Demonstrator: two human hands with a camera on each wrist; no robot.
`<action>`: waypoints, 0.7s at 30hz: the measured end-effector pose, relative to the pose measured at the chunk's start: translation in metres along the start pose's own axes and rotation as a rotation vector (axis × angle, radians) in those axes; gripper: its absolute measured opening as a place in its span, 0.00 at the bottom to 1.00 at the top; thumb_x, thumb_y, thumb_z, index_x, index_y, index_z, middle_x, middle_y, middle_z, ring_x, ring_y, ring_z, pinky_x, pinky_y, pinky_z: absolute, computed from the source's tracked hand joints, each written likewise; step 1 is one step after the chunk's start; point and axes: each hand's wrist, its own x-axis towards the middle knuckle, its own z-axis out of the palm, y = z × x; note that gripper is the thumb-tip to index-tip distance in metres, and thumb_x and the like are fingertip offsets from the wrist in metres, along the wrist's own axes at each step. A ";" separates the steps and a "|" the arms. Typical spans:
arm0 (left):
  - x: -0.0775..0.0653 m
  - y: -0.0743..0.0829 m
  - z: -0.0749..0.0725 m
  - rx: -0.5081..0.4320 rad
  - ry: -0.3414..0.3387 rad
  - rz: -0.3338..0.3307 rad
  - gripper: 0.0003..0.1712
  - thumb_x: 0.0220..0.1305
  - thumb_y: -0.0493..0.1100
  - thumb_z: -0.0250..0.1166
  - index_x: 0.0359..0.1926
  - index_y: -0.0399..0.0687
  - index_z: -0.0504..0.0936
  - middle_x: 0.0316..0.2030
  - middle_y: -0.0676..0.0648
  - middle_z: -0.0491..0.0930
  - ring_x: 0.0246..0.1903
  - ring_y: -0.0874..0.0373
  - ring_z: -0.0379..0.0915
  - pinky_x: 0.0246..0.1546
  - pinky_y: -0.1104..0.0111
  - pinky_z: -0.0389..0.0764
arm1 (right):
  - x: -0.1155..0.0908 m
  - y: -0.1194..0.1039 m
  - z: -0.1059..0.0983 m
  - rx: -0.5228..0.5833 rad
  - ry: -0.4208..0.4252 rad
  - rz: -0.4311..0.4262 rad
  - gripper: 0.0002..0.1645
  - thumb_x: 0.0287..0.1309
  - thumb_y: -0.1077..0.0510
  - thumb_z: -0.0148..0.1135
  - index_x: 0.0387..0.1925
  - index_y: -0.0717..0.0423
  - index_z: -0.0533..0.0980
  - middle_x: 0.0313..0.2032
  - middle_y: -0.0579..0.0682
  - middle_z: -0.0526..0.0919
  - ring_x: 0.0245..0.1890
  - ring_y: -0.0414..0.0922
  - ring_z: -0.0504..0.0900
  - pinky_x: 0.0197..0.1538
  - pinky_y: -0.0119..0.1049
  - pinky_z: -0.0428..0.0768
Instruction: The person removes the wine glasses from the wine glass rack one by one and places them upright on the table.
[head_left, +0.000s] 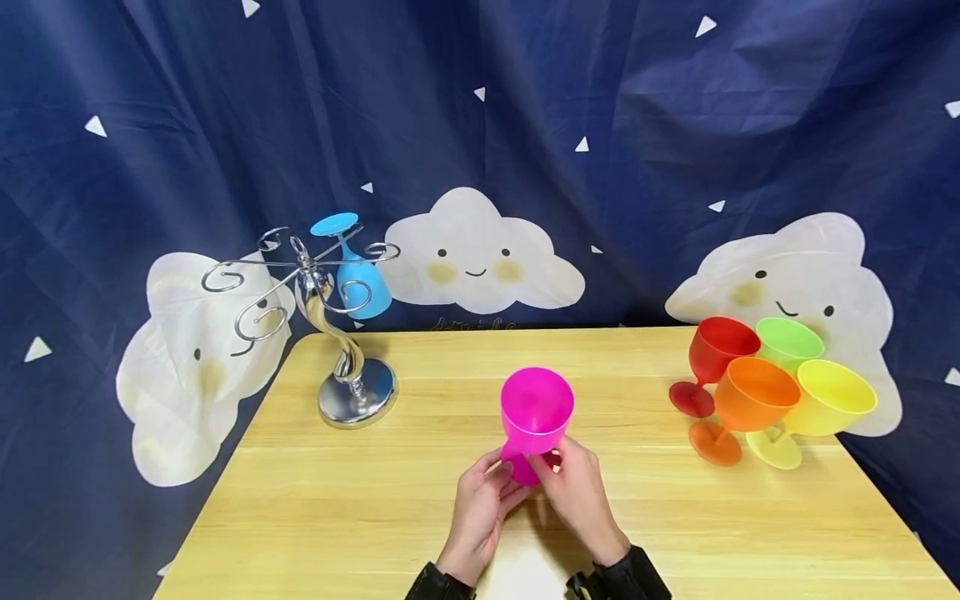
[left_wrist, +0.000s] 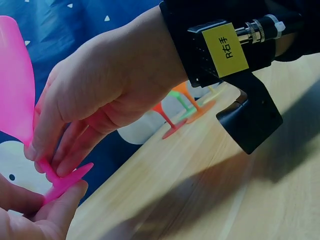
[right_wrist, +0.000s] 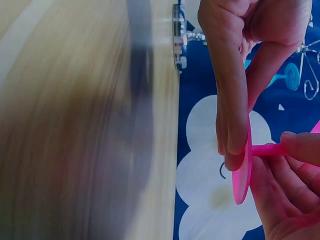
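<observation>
A pink plastic goblet (head_left: 537,408) is held upright above the table by both hands, its bowl tilted slightly toward the head camera. My left hand (head_left: 478,510) pinches the round foot (right_wrist: 242,182) at its edge, between thumb and fingers. Higher up, my right hand (head_left: 583,493) pinches the thin stem (right_wrist: 266,149) just below the bowl. In the left wrist view the foot is seen edge-on, with the left thumb and fingers on either side of it.
A chrome goblet rack (head_left: 354,367) with curled arms stands at the table's back left; a blue goblet (head_left: 363,283) hangs upside down from it. Red (head_left: 712,354), orange (head_left: 750,404), green (head_left: 787,337) and yellow (head_left: 828,404) goblets stand grouped at the right. A blue cloud-patterned curtain (head_left: 622,167) hangs behind.
</observation>
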 end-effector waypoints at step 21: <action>-0.001 0.017 -0.011 0.085 -0.023 0.019 0.29 0.80 0.30 0.53 0.74 0.16 0.62 0.68 0.21 0.73 0.67 0.34 0.79 0.63 0.59 0.85 | 0.026 0.029 -0.025 -0.038 -0.066 0.042 0.13 0.62 0.69 0.75 0.48 0.63 0.86 0.46 0.63 0.92 0.47 0.61 0.93 0.47 0.49 0.93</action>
